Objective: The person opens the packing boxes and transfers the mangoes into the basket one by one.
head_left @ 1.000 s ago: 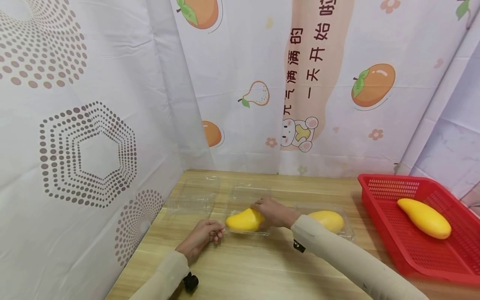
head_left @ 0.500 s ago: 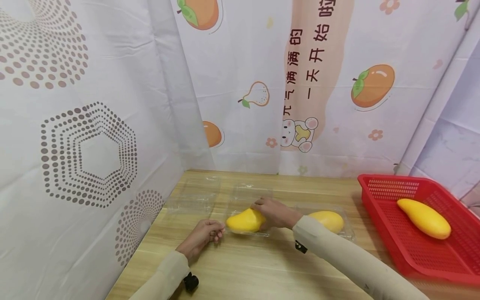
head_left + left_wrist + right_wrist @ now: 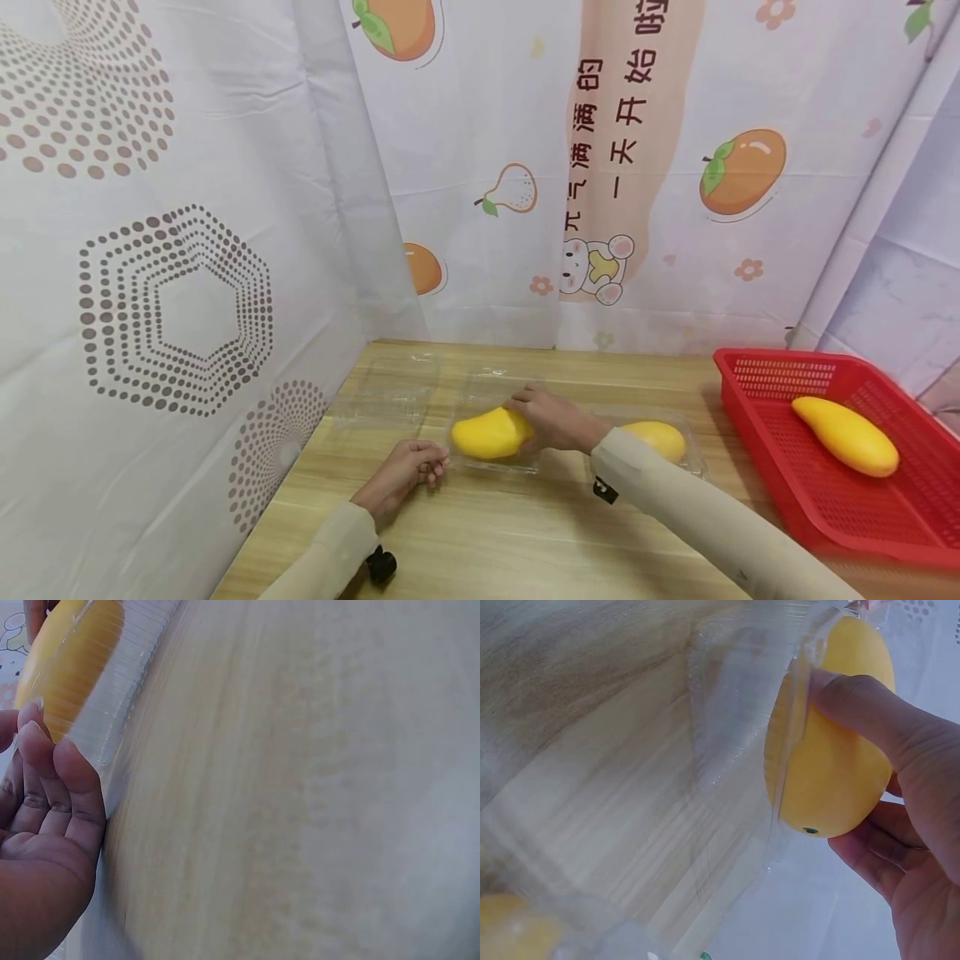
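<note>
In the head view, my right hand (image 3: 555, 419) grips a yellow mango (image 3: 487, 434) by its right end, over an open clear plastic box (image 3: 495, 467). In the right wrist view, the thumb lies on one side of the mango (image 3: 836, 765) and fingers on the other; the box's clear wall (image 3: 791, 742) crosses in front of it. My left hand (image 3: 405, 471), fingers curled, pinches the box's near left corner. The left wrist view shows its thumb and fingertips close together beside the box (image 3: 124, 697); the pinched edge itself is hardly visible.
To the right, another clear box (image 3: 697, 458) holds a mango (image 3: 660, 440), partly behind my right sleeve. An open clear box (image 3: 378, 408) stands at the left. A red basket (image 3: 787, 492) with one mango (image 3: 847, 436) is at the far right. Printed curtains (image 3: 465, 250) border the table.
The mango in my right hand has risen slightly and tilted within the box, and the right hand has shifted a little up and right. My left hand stays in place.
</note>
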Motion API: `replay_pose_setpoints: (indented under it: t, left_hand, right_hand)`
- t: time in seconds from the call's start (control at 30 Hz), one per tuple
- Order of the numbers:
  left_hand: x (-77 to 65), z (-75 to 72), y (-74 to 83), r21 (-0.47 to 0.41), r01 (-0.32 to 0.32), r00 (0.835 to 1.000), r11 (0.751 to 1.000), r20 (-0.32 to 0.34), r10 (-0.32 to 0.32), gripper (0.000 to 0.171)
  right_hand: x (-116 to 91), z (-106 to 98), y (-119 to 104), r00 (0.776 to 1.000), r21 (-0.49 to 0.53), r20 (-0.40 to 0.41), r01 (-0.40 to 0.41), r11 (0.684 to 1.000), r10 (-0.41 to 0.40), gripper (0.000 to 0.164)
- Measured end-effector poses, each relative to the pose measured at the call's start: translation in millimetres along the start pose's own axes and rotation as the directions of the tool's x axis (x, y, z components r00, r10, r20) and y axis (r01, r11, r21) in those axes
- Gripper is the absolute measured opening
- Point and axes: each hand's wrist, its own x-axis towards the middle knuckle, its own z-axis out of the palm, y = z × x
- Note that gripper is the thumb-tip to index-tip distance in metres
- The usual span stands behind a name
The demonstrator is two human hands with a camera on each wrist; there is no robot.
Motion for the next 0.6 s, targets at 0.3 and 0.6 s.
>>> replay_pose_setpoints:
  t: [0.3,0.6]
  left_hand:
    - [0.5,0.5,-0.9,0.006,0.004,1.000,1.000,-0.002,-0.003,0.028]
    - [1.2,-0.1,-1.9,0.009,0.000,1.000,1.000,-0.008,0.000,0.027]
  right_hand:
    - [-6,-10,3,0.999,0.026,-0.024,-0.026,0.999,0.026,0.076]
    - [-12,-16,9,0.997,0.071,-0.073,-0.020,0.997,0.025,0.076]
